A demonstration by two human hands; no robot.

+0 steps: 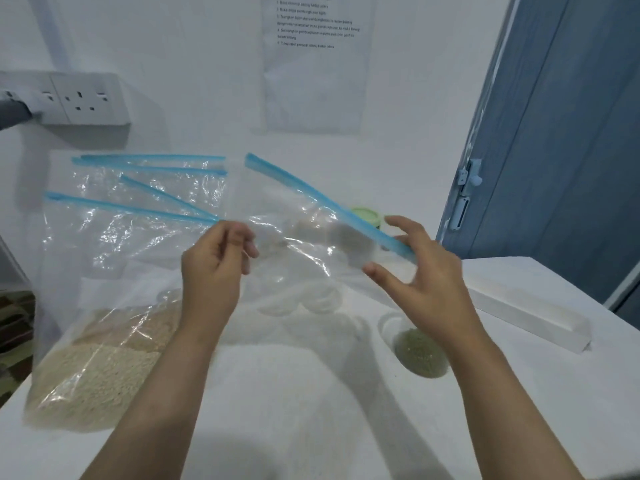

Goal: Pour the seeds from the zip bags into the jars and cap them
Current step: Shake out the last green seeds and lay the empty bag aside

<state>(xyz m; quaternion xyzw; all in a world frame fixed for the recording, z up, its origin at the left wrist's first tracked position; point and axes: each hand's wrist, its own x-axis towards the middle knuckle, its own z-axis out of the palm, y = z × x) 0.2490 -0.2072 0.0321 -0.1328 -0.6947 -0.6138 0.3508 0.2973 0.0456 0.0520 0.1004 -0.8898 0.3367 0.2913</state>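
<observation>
Zip bags (131,216): clear film, bright blue zip strips. Held bag (304,233): clear, blue strip. Seeds (93,368) in the left bag: pale beige. Jar (420,351): clear, olive-green seeds. Lid (367,216): pale green. Worktop (277,410): white. Door (561,133): grey-blue.

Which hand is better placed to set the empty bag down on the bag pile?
Left. The left hand pinches the empty bag beside the bag pile; the right hand is open at the zip, farther from it.
</observation>
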